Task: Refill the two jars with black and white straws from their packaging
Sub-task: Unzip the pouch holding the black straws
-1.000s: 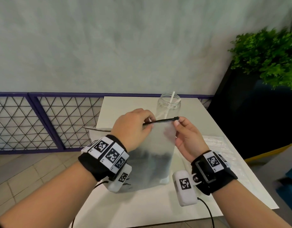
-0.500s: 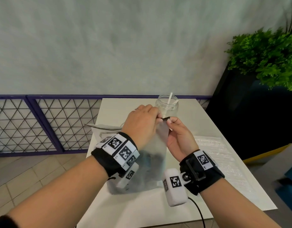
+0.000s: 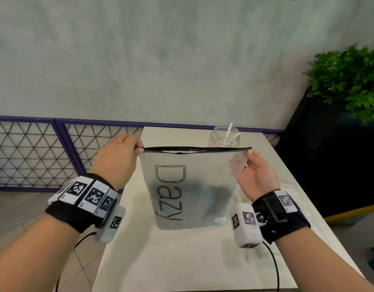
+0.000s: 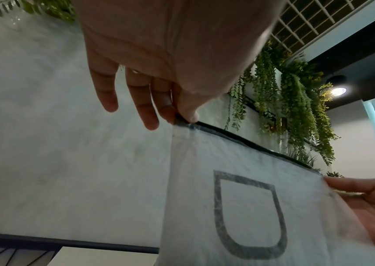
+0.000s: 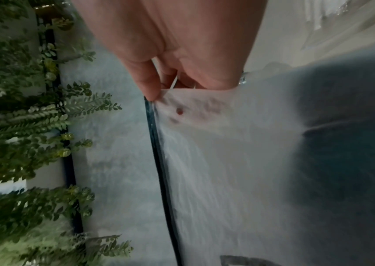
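A frosted zip bag (image 3: 192, 186) printed "Dazy" stands upright on the white table (image 3: 181, 260), its black zip strip stretched flat along the top. Dark straws show dimly through its lower half. My left hand (image 3: 137, 147) pinches the strip's left end (image 4: 182, 120) between thumb and forefinger. My right hand (image 3: 248, 157) pinches the bag's top right corner (image 5: 157, 98). Behind the bag stands a clear glass jar (image 3: 224, 138) with a white straw (image 3: 229, 130) in it. No second jar shows in any view.
A clear plastic wrapper (image 3: 295, 192) lies on the table behind my right wrist. A purple lattice railing (image 3: 45, 152) runs along the left. A dark planter with green foliage (image 3: 350, 81) stands at the right. The grey wall rises behind the table.
My left hand has slid left along the zip strip, away from my right hand. The bag now hangs spread wide and faces me flat, where it was bunched narrow before.
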